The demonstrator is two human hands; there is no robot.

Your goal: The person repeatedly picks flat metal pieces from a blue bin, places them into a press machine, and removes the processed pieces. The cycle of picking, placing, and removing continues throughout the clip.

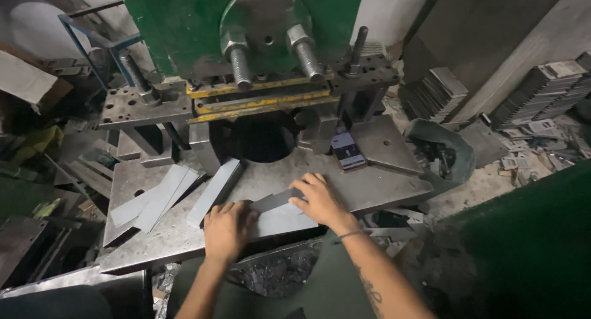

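A: Two hands rest on one workpiece. The flat grey rectangular sheet-metal strip [280,209] lies on the scuffed steel desk [381,187] of the green-framed press [184,23], close to the near edge.

B: State the strip's long axis.

A: It runs left to right across the view, rising slightly toward the right. The right hand [319,199] lies flat on the right part of the strip, fingers extended and pointing left, palm down, not closed around anything. The left hand [226,228] covers the left end, fingers bent; whether they curl under the edge cannot be determined.

B: Which hand is nearer the die opening?

A: The right hand. The dark round die opening [258,137] sits straight beyond the strip, well apart from it, below the yellow-painted steel bars [261,100].

B: Surrounding stock?

A: A second long grey metal strip [214,191] lies just beside the left hand, angled toward the opening. Further left, several thin grey sheet blanks [157,199] overlap in a loose fan.

B: Surface condition?

A: The strips are matte, smooth and straight-edged. The desk is scratched and dull. Stacks of flat stamped metal plates [538,94] stand at the far right, with loose metal offcuts [529,153] scattered on the floor there.
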